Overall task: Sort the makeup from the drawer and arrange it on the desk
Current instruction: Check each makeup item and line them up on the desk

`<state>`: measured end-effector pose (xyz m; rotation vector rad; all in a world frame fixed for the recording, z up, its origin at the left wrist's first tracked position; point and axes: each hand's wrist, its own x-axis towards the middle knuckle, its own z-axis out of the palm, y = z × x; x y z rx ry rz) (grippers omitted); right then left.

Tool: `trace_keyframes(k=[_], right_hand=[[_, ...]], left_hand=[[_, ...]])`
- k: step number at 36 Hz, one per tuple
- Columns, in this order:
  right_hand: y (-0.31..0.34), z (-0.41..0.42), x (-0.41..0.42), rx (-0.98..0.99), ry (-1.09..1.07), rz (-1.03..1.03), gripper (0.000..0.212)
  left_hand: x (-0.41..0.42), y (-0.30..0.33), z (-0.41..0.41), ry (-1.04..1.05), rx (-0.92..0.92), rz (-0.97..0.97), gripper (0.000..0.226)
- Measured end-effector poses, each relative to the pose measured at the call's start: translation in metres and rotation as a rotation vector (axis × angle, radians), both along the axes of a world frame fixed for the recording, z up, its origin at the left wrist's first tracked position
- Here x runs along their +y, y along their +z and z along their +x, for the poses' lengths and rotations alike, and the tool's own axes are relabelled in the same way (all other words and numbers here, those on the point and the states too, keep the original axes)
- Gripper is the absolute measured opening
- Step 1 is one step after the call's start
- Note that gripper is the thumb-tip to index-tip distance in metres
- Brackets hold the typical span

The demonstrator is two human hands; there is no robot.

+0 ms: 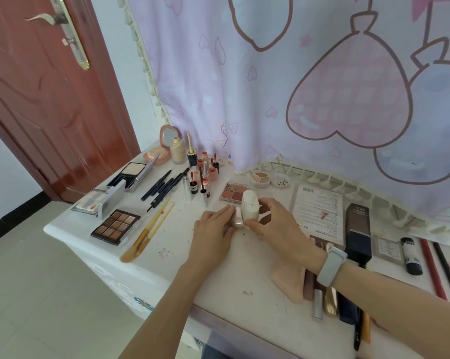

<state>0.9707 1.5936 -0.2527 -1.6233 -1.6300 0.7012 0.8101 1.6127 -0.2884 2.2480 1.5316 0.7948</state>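
On the white desk (pixel 167 252), my right hand (pixel 275 224) grips a cream makeup sponge (pixel 250 205) that stands upright. My left hand (pixel 214 224) lies beside it, fingers resting on a small pinkish sponge (pixel 238 218). Just behind the sponges lies a four-pan blush palette (pixel 231 191). Laid out to the left are a brown eyeshadow palette (pixel 115 226), brushes (pixel 148 231), dark pencils (pixel 161 186), lip tubes (pixel 205 169), a foundation bottle (pixel 177 150) and open compacts (pixel 133 174).
A round three-shade pot (pixel 260 178) and its lid (pixel 282 180) sit near the curtain (pixel 296 86). At the right are a printed leaflet (pixel 318 208), a dark box (pixel 357 231), a black tube (pixel 411 255) and a beige puff (pixel 288 281). A red door (pixel 50 99) stands left.
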Motion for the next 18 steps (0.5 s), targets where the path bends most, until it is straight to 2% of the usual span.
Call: trace_keyframes(k=[9,14,16,18], right_hand=[[0.007,0.006,-0.006,-0.036,0.014,-0.046,0.061],[0.021,0.029,-0.018,-0.129,0.073,-0.018,0.036],[0.030,0.039,-0.026,-0.197,0.148,-0.017,0.024],[0.038,0.047,-0.034,-0.283,0.263,-0.041,0.022]], left_hand=[[0.000,0.005,-0.003,-0.029,0.030,0.020,0.050],[-0.017,0.003,-0.007,0.046,0.038,0.056,0.049],[-0.024,0.001,-0.007,0.082,0.080,0.075,0.047],[-0.029,-0.002,-0.007,0.122,0.136,0.078,0.048]])
